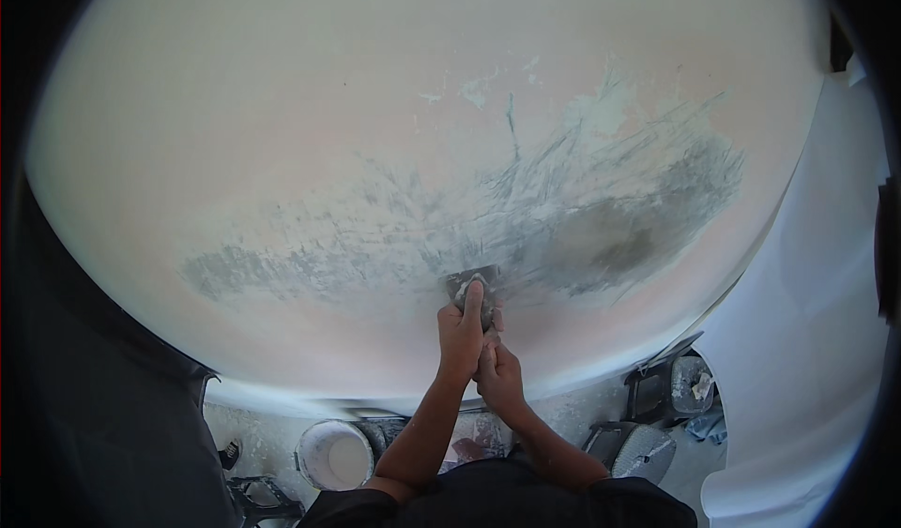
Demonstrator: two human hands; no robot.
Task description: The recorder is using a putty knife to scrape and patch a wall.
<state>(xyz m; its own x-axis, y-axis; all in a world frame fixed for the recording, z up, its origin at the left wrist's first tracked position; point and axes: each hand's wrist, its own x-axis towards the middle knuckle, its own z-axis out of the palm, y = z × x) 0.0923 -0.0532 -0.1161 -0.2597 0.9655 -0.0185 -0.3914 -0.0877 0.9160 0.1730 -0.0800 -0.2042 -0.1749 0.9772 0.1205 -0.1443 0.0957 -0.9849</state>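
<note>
A broad pale wall (244, 115) fills most of the view, with a smeared grey patch (375, 237) across its middle. My left hand (462, 336) is closed around a putty knife (474, 273), thumb stretched up along it. The wide dark blade meets the wall at the lower edge of the grey patch, and whitish paste coats the tool near my thumb. Just below and to the right, my right hand (500, 378) is closed against the lower part of the left hand. Whether it grips the handle's end is hidden.
At the foot of the wall stands a white bucket (317, 476) with pale contents. Dark, paste-spattered containers (648, 392) sit to the right, near a hanging white sheet (798, 340). Dark sheeting (103, 406) covers the left side, beside a black folding stool (267, 500).
</note>
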